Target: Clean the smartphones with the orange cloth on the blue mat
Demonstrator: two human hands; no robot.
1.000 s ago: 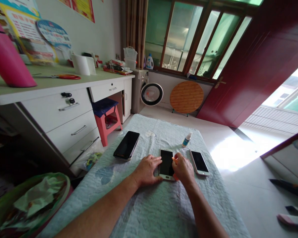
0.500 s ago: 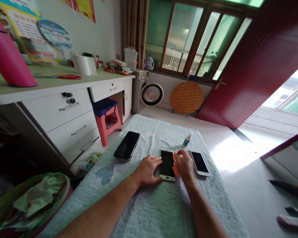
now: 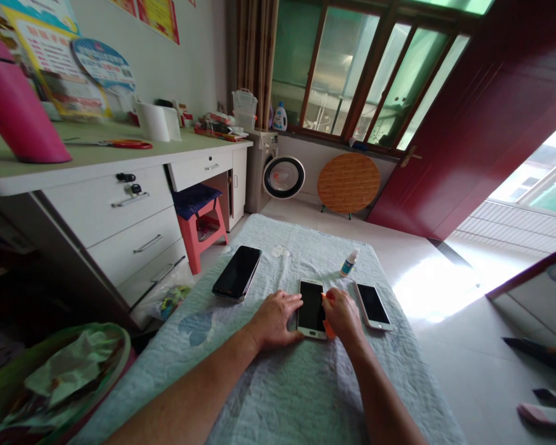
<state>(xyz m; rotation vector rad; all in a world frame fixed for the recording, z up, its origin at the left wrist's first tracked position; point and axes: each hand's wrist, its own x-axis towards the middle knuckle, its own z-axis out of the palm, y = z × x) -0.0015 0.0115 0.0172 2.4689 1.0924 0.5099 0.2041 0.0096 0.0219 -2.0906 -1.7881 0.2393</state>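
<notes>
A white-framed smartphone (image 3: 312, 308) with a dark screen lies face up on the quilted cloth. My left hand (image 3: 278, 318) rests against its left edge, fingers stretched out and the thumb spread toward the lower corner. Pinched in my right hand (image 3: 343, 314) is an orange cloth (image 3: 328, 327), pressed on the phone's right edge; part of the cloth is hidden under the fingers. Just right of that hand lies a second white smartphone (image 3: 373, 306). Beyond it stands a small spray bottle (image 3: 349, 263). A larger black smartphone (image 3: 238, 272) lies to the left.
The pale blue quilted cloth (image 3: 278, 383) covers the surface before me. At lower left is a bin (image 3: 120, 364) with crumpled paper. A white desk (image 3: 125, 210), a pink stool (image 3: 192, 238) and a round wooden tabletop (image 3: 348, 183) stand beyond.
My right hand has shifted slightly left and down with the orange cloth, nearer the phone's screen. The left hand and the phones have stayed in place.
</notes>
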